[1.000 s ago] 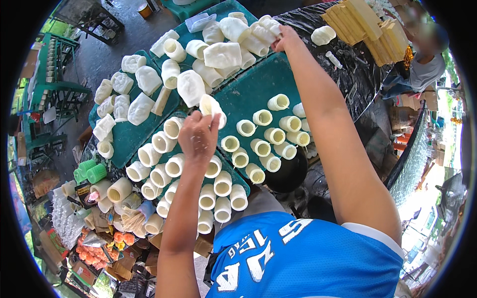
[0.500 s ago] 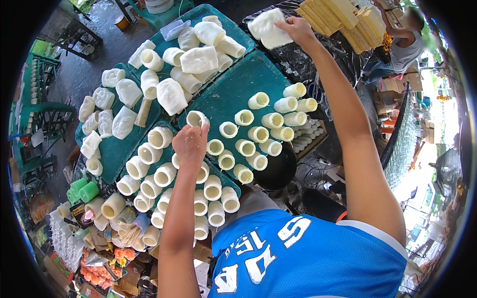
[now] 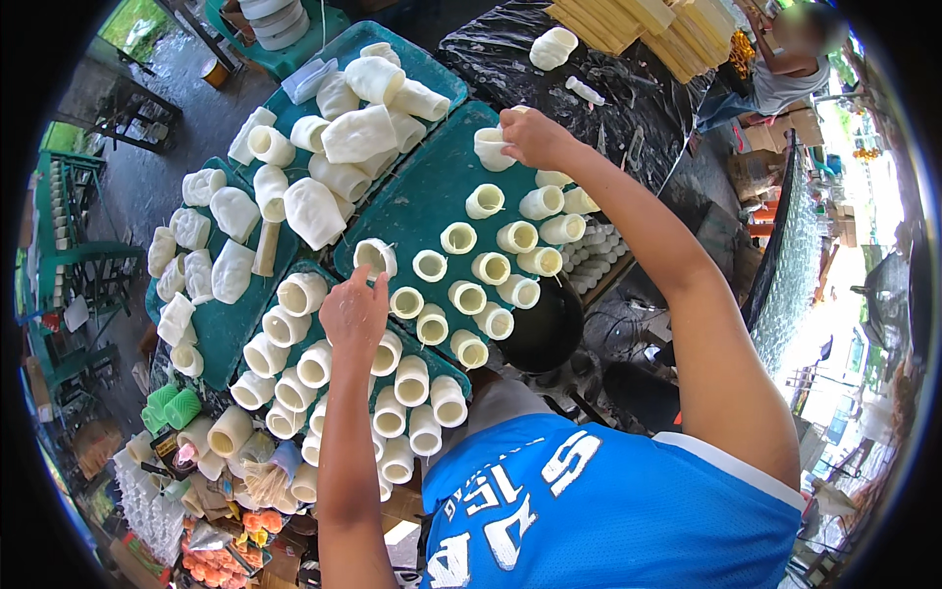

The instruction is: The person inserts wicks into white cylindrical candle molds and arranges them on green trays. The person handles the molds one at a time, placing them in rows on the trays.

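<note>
My right hand (image 3: pixel 538 139) pinches a hollow white wax-like cylinder (image 3: pixel 491 150) by its rim over the far end of the middle green tray (image 3: pixel 392 231). My left hand (image 3: pixel 355 312) has its thumb and index finger apart at the near rim of another hollow cylinder (image 3: pixel 375 257), which stands upright with its opening up. Several more such cylinders (image 3: pixel 458 238) stand spaced out on this tray, some with a thin strand showing. Others crowd a nearer green tray (image 3: pixel 257 339), partly hidden by my left forearm.
Rounded white pieces lie in the far green tray (image 3: pixel 432 54) and the left tray (image 3: pixel 221 319). One white piece (image 3: pixel 552 47) rests on black plastic sheeting (image 3: pixel 628 118). Beyond are stacked yellow boards (image 3: pixel 613 34) and another person (image 3: pixel 785 74). A dark round bowl (image 3: pixel 540 329) sits close to me.
My right hand has come down from over the black sheeting to the tray with a white cylinder. My left fingers have loosened around their cylinder. The view has shifted slightly.
</note>
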`<action>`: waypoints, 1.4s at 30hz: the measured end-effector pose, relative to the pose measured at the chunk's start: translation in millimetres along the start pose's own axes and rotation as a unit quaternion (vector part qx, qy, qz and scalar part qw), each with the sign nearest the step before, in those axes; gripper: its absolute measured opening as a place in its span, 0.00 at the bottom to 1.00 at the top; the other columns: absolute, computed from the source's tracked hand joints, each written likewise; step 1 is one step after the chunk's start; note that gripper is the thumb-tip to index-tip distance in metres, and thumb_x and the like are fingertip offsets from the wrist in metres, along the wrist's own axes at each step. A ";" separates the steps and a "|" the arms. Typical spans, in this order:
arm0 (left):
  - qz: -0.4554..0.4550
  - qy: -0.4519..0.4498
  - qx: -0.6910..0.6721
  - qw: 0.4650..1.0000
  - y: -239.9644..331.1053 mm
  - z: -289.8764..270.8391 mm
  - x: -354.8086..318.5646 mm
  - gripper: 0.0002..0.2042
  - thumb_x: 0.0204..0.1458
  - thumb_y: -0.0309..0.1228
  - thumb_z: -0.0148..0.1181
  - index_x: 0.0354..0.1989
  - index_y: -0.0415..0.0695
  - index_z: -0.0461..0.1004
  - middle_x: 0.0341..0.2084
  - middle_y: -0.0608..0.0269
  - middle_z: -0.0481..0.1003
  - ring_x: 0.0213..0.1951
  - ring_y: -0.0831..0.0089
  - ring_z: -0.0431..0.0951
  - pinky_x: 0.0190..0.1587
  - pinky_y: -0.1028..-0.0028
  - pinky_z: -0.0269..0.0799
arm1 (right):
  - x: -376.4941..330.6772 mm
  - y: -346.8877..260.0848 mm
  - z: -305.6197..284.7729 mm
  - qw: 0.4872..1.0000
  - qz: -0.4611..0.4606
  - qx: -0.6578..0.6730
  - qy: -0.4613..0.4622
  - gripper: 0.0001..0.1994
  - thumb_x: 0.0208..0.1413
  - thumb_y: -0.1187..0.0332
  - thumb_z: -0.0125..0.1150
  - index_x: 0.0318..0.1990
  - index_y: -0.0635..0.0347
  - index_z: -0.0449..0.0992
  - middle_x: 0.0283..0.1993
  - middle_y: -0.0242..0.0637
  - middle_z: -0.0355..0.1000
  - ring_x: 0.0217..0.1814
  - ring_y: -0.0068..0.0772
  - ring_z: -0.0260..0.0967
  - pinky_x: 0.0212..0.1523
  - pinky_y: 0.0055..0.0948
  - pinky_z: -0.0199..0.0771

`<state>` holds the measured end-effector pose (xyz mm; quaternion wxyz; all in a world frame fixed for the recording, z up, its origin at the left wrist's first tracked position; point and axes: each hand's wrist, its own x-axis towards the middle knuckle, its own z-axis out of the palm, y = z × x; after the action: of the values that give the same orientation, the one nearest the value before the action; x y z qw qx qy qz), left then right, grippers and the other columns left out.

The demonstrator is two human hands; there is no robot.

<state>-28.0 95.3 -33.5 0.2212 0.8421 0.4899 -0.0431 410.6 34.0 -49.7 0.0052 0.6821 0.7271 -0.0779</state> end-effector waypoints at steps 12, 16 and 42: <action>-0.022 0.058 -0.043 0.997 8.2 -22.5 -11.2 0.15 0.67 0.39 0.66 0.56 0.45 0.84 0.31 0.63 0.84 0.36 0.59 0.85 0.41 0.59 0.80 | -29.5 -8.8 -22.5 0.992 0.003 0.112 0.054 0.07 0.60 0.62 0.72 0.40 0.53 0.86 0.52 0.37 0.76 0.49 0.48 0.81 0.54 0.45 0.81; -0.008 0.085 -0.053 0.995 5.1 -25.4 -16.1 0.16 0.67 0.39 0.66 0.56 0.42 0.84 0.33 0.61 0.84 0.37 0.58 0.85 0.43 0.58 0.80 | -28.4 -5.7 -26.0 0.982 0.101 0.022 0.157 0.13 0.61 0.64 0.68 0.53 0.48 0.83 0.59 0.37 0.75 0.53 0.49 0.81 0.58 0.48 0.79; -0.036 0.116 -0.093 0.988 -20.6 -34.1 -79.6 0.15 0.65 0.33 0.66 0.57 0.40 0.82 0.36 0.56 0.84 0.41 0.55 0.85 0.48 0.58 0.78 | 57.8 -9.4 -5.8 0.978 0.149 0.133 0.060 0.23 0.65 0.68 0.61 0.67 0.46 0.79 0.68 0.42 0.78 0.68 0.49 0.77 0.65 0.48 0.79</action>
<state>-91.3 53.9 13.3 0.2384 0.7989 0.5444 0.0924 397.9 91.4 -49.6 -0.1175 0.7808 0.5995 -0.1310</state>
